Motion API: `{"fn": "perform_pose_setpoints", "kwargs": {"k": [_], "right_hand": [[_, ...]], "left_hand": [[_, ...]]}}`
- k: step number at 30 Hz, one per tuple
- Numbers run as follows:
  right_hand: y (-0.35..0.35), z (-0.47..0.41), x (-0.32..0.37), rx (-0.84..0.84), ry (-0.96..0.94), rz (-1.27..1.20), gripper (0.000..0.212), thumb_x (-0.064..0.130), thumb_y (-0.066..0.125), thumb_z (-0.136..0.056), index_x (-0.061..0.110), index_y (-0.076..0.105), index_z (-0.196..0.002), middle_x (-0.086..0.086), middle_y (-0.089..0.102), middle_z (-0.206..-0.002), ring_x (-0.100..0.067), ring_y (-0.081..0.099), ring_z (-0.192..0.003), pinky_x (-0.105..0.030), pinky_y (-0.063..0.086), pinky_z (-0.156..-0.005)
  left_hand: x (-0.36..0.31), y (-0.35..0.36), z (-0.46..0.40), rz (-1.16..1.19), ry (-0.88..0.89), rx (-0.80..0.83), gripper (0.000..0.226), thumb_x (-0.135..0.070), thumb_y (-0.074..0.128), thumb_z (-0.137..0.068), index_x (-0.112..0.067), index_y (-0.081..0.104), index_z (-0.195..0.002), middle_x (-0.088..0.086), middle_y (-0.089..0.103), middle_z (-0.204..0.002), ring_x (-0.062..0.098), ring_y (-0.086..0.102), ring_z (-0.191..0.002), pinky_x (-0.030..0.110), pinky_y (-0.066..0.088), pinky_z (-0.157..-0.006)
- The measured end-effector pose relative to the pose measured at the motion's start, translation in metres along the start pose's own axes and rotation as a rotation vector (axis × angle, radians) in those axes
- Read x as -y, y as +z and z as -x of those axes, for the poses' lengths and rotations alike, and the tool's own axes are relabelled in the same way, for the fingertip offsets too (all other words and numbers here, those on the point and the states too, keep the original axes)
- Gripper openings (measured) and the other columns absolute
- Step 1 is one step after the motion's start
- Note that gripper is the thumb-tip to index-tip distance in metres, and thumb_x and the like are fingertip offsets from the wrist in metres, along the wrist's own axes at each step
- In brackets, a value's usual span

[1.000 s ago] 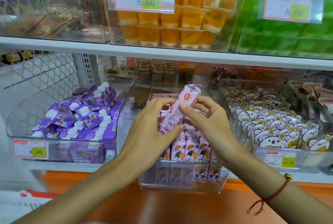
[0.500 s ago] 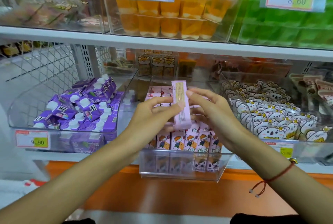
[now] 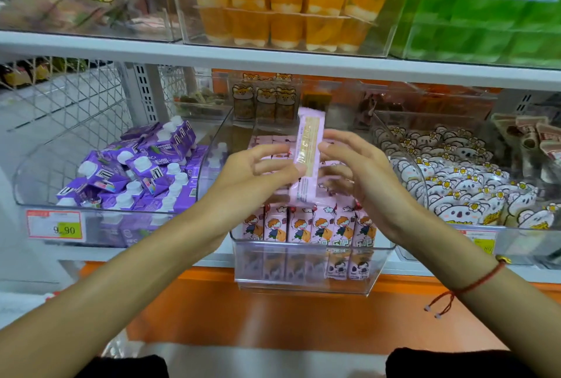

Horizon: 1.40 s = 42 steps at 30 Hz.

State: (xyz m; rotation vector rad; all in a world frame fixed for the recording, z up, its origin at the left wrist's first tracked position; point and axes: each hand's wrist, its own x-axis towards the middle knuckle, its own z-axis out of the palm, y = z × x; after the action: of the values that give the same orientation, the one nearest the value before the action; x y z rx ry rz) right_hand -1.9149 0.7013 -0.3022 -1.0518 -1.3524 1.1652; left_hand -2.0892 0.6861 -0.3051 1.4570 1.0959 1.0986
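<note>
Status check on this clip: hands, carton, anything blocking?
Left hand pinches pink carton, near upright over clear bin. Right hand touches its other side, grip unclear. Bin's front row packed beneath.
</note>
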Motion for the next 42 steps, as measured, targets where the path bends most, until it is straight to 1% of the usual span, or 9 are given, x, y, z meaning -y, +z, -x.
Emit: {"fn": "perform_pose_setpoints", "kwargs": {"k": [4, 11, 18, 23, 26, 32, 35, 38, 42], "right_hand": [[-0.001, 0.004, 0.002, 0.093, -0.216, 0.087, 0.032, 0.000, 0.068, -0.081, 0.016, 0.064, -0.109, -0.003, 0.071, -0.103, -0.012, 0.066, -0.098, -0.020, 0.050, -0.083], [0.001, 0.006, 0.001, 0.116, -0.283, 0.142, 0.037, -0.008, 0.069, -0.078, 0.013, 0.062, -0.107, -0.011, 0.068, -0.111, -0.019, 0.064, -0.106, -0.036, 0.048, -0.100], [0.006, 0.009, -0.006, 0.115, -0.299, 0.246, 0.052, 0.019, 0.074, -0.078, 0.020, 0.054, -0.126, 0.007, 0.063, -0.122, -0.004, 0.057, -0.115, -0.023, 0.047, -0.095], [0.014, 0.011, -0.011, 0.087, -0.341, 0.250, 0.032, 0.017, 0.070, -0.084, 0.018, 0.057, -0.113, 0.008, 0.065, -0.112, -0.008, 0.061, -0.104, -0.025, 0.052, -0.088], [0.012, 0.008, -0.010, 0.109, -0.280, 0.186, 0.027, 0.016, 0.065, -0.088, 0.016, 0.061, -0.115, 0.006, 0.068, -0.109, -0.005, 0.063, -0.100, -0.017, 0.050, -0.082], [0.007, 0.002, -0.012, 0.152, -0.092, 0.050, 0.026, 0.023, 0.055, -0.093, 0.019, 0.062, -0.117, 0.008, 0.073, -0.103, -0.017, 0.068, -0.092, -0.022, 0.055, -0.079], [0.005, 0.002, -0.018, 0.151, -0.050, 0.271, 0.054, 0.048, 0.060, -0.080, 0.028, 0.051, -0.129, 0.003, 0.067, -0.114, -0.010, 0.064, -0.102, -0.029, 0.053, -0.089], [0.003, 0.012, -0.027, 0.308, -0.189, 0.738, 0.079, 0.073, 0.063, -0.064, 0.048, 0.032, -0.132, 0.016, 0.046, -0.131, 0.006, 0.043, -0.118, -0.022, 0.039, -0.097], [0.004, 0.016, -0.043, 0.457, -0.479, 1.182, 0.079, 0.072, 0.060, -0.073, 0.039, 0.036, -0.140, 0.014, 0.039, -0.139, -0.005, 0.028, -0.129, -0.031, 0.031, -0.108]], "left_hand": [[0.001, -0.002, -0.001, -0.133, 0.230, -0.007, 0.044, 0.000, 0.068, -0.083, -0.026, 0.060, -0.118, -0.012, 0.067, -0.114, -0.001, 0.064, -0.103, 0.011, 0.049, -0.087], [0.005, -0.005, -0.003, -0.169, 0.324, -0.027, 0.046, 0.010, 0.065, -0.083, -0.031, 0.061, -0.105, -0.013, 0.066, -0.112, -0.001, 0.060, -0.110, 0.016, 0.047, -0.096], [0.003, -0.005, -0.006, -0.024, 0.274, -0.102, 0.036, -0.015, 0.070, -0.083, -0.018, 0.057, -0.117, -0.005, 0.066, -0.114, 0.004, 0.067, -0.100, 0.016, 0.053, -0.085], [0.002, 0.000, -0.003, 0.094, 0.226, -0.189, 0.050, -0.032, 0.074, -0.070, -0.015, 0.055, -0.114, -0.001, 0.069, -0.109, 0.007, 0.071, -0.091, 0.021, 0.057, -0.071], [0.000, -0.006, -0.005, 0.137, 0.257, -0.185, 0.071, -0.030, 0.075, -0.070, -0.020, 0.043, -0.133, -0.007, 0.061, -0.127, 0.003, 0.065, -0.104, 0.023, 0.056, -0.083], [0.002, -0.016, -0.010, 0.077, 0.292, -0.116, 0.057, -0.007, 0.068, -0.085, -0.022, 0.046, -0.135, 0.000, 0.063, -0.124, 0.005, 0.067, -0.100, 0.019, 0.054, -0.077], [0.001, -0.020, -0.010, 0.094, 0.319, -0.236, 0.051, -0.009, 0.073, -0.080, -0.021, 0.052, -0.125, -0.005, 0.065, -0.115, 0.005, 0.068, -0.097, 0.020, 0.056, -0.077], [-0.002, -0.025, -0.012, 0.191, 0.345, -0.425, 0.040, -0.011, 0.074, -0.080, -0.024, 0.051, -0.111, -0.015, 0.061, -0.103, -0.006, 0.068, -0.084, 0.013, 0.054, -0.067], [-0.001, -0.029, -0.014, 0.216, 0.339, -0.536, 0.045, -0.009, 0.073, -0.081, -0.016, 0.047, -0.117, -0.012, 0.059, -0.104, -0.005, 0.068, -0.078, 0.014, 0.054, -0.067]]}}
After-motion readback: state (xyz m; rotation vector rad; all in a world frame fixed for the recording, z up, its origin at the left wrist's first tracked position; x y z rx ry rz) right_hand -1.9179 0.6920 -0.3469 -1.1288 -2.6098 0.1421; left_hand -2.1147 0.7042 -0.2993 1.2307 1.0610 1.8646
